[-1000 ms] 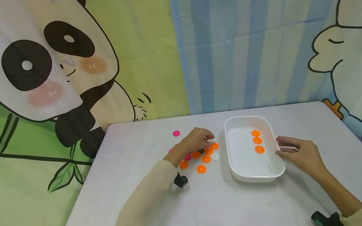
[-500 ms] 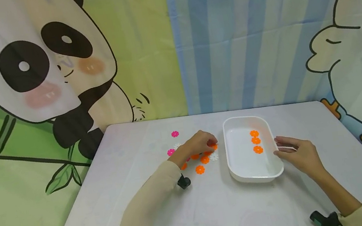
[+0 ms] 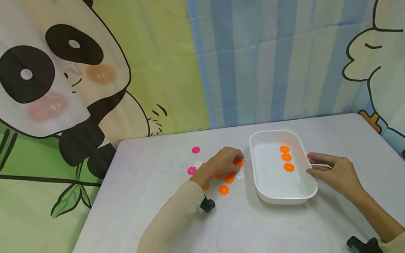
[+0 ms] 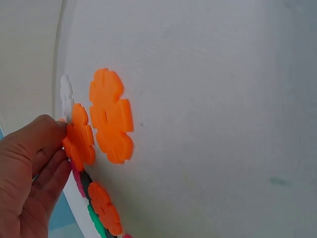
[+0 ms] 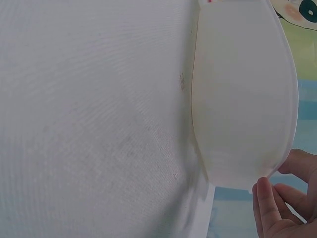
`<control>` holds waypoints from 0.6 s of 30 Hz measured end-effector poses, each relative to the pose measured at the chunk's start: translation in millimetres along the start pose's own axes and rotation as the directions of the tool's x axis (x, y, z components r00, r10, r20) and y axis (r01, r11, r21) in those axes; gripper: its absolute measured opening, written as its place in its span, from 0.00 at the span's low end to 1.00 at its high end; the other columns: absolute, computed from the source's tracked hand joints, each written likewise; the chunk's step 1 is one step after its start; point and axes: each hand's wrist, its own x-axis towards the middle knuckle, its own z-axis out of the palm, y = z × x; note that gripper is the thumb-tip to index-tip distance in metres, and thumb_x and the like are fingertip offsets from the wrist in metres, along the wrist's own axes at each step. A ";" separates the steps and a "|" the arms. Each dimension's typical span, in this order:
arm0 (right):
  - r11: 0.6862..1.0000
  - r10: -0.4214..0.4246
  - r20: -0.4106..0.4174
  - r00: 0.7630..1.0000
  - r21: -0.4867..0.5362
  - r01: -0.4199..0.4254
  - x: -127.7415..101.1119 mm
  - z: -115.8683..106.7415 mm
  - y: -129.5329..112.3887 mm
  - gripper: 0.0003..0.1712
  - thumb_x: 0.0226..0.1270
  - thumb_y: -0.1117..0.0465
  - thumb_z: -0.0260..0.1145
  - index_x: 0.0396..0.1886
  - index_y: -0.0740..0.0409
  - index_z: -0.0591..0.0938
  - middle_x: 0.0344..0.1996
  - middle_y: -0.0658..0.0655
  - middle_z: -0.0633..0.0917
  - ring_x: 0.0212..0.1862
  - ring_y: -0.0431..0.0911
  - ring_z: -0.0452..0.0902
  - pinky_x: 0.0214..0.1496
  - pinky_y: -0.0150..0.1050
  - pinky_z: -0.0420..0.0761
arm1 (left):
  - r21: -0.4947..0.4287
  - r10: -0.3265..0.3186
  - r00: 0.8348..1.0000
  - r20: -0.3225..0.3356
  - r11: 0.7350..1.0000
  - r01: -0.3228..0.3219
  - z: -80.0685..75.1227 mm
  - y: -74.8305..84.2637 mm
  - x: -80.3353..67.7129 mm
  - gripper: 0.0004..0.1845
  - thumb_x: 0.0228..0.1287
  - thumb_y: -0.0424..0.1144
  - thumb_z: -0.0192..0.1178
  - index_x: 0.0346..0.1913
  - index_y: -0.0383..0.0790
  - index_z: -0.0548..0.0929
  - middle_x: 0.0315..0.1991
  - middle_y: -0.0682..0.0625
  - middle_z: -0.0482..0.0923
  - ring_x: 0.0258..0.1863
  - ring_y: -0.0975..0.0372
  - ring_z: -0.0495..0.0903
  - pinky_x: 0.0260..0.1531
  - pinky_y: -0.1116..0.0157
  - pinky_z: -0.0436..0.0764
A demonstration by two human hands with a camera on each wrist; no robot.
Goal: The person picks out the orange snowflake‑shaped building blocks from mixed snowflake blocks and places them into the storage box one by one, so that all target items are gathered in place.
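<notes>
Nearest the wearer, a black wrist-camera mount (image 3: 364, 246) sits at the right forearm, and ahead of it the right hand (image 3: 334, 172) lies against the near right rim of the white tray (image 3: 277, 196); in the right wrist view its fingertips (image 5: 270, 203) press on the tray's outer wall, fingers fairly straight and curled round nothing. The tray runs with its long axis away from the person, and three orange flower pieces (image 3: 286, 158) lie in a line along that axis inside it, just beyond and to the left of those fingertips. Across the tray, the left hand (image 3: 221, 162) is bent over a loose cluster of flower pieces on the white table (image 3: 245, 243). The left wrist view shows its fingers (image 4: 47, 144) curled and pinching the edge of one orange flower piece (image 4: 79, 139), which stands on edge against a second orange piece (image 4: 111, 116) lying flat just past it. The pinched piece lies at the very tips of the left fingers, with the tray directly to their right, so the left hand is much the nearer to it. Further orange pieces (image 3: 223, 190) lie under and behind the palm, a white piece (image 3: 240, 176) just beside the fingertips, and two pink pieces (image 3: 196, 149) lie farther off towards the back of the table.
</notes>
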 end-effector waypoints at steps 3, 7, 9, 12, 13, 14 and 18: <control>1.000 0.001 0.002 1.000 -0.006 -0.001 -0.3 0.4 0.7 0.31 0.58 0.62 0.75 0.59 0.69 0.78 0.52 0.68 0.82 0.49 0.57 0.83 0.41 0.22 0.77 | 0.019 0.001 1.000 0.003 1.000 -0.001 -0.8 2.9 0.0 0.18 0.56 0.33 0.65 0.51 0.38 0.82 0.42 0.53 0.80 0.40 0.62 0.74 0.47 0.71 0.74; 1.000 0.007 0.005 1.000 -0.013 -0.007 -1.0 1.5 1.2 0.31 0.58 0.62 0.74 0.60 0.69 0.78 0.53 0.67 0.82 0.49 0.58 0.82 0.41 0.23 0.78 | 0.031 -0.004 1.000 0.001 1.000 0.004 -1.0 5.1 -0.4 0.19 0.56 0.32 0.65 0.52 0.38 0.81 0.44 0.52 0.80 0.41 0.62 0.74 0.48 0.71 0.74; 1.000 0.008 0.006 1.000 -0.013 -0.008 -1.1 1.8 1.7 0.31 0.58 0.62 0.74 0.60 0.69 0.78 0.53 0.67 0.82 0.49 0.58 0.82 0.42 0.23 0.78 | 0.025 -0.011 1.000 -0.006 1.000 0.011 -1.1 5.3 -0.8 0.19 0.56 0.33 0.65 0.53 0.38 0.81 0.45 0.52 0.80 0.42 0.63 0.74 0.48 0.71 0.74; 1.000 0.005 0.006 1.000 -0.013 -0.005 -1.2 1.8 1.7 0.31 0.58 0.62 0.74 0.60 0.69 0.78 0.53 0.67 0.82 0.49 0.59 0.82 0.41 0.23 0.78 | -0.014 -0.021 0.999 -0.035 1.000 0.021 -2.9 5.1 -1.7 0.20 0.57 0.34 0.67 0.54 0.38 0.82 0.46 0.52 0.81 0.43 0.63 0.75 0.49 0.72 0.75; 1.000 0.004 0.006 1.000 -0.012 -0.004 -1.1 1.7 1.6 0.30 0.58 0.62 0.74 0.60 0.69 0.78 0.53 0.67 0.82 0.49 0.58 0.82 0.41 0.23 0.78 | -0.030 -0.020 0.999 -0.049 0.999 0.018 -4.0 5.2 -2.2 0.20 0.57 0.34 0.68 0.54 0.37 0.82 0.46 0.52 0.81 0.43 0.63 0.76 0.50 0.71 0.75; 1.000 0.002 0.005 1.000 -0.010 -0.002 -1.0 1.6 1.6 0.30 0.58 0.62 0.74 0.59 0.69 0.78 0.53 0.67 0.82 0.49 0.57 0.83 0.41 0.23 0.78 | -0.048 -0.020 0.998 -0.064 0.999 0.017 -5.1 5.2 -2.4 0.20 0.56 0.34 0.68 0.54 0.37 0.82 0.46 0.52 0.82 0.44 0.63 0.76 0.50 0.71 0.76; 1.000 -0.005 0.004 1.000 -0.010 0.005 -0.4 1.1 2.0 0.30 0.57 0.63 0.75 0.59 0.68 0.78 0.52 0.67 0.82 0.48 0.52 0.84 0.41 0.23 0.78 | -0.118 -0.030 0.993 -0.114 0.993 0.016 -10.3 5.8 -3.8 0.21 0.57 0.34 0.68 0.55 0.36 0.82 0.48 0.53 0.82 0.47 0.63 0.78 0.51 0.70 0.76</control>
